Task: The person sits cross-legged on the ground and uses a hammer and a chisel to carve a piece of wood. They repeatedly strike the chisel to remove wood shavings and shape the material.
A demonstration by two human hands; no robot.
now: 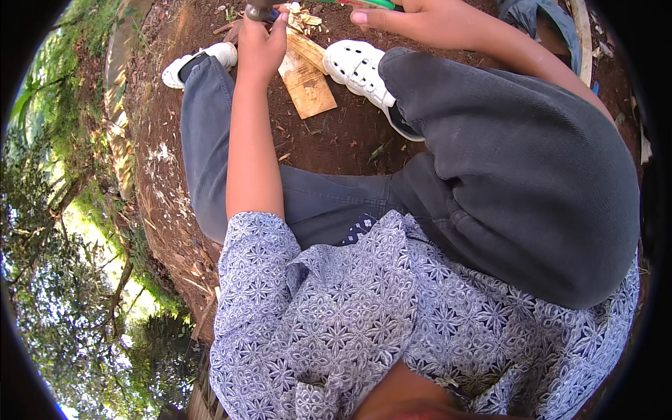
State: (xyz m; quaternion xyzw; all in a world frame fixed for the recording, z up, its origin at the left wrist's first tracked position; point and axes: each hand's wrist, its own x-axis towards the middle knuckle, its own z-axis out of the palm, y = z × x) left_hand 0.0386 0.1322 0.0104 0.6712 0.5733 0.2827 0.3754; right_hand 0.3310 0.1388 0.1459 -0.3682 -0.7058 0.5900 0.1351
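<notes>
At the top edge, my left hand [262, 50] is closed around a slim tool with a blue handle [276, 15], probably a chisel; most of it is hidden by the fingers. A dull metal hammer head [262, 10] shows right above that fist. My right hand [409, 19], partly cut off by the frame, grips a green handle [374, 3] that points toward the hammer head. Between my feet, a narrow wood strip [308, 53] rests over a flat piece of board [312, 98]. Pale wood chips [305, 18] lie beside the left hand.
White clogs [355, 66] on my feet flank the wood, the right one close against the strip. Brown soil [315, 150] with scattered shavings surrounds them. Grey-blue cloth [542, 24] and a curved pale edge [582, 42] are at upper right. Greenery [77, 77] fills the left side.
</notes>
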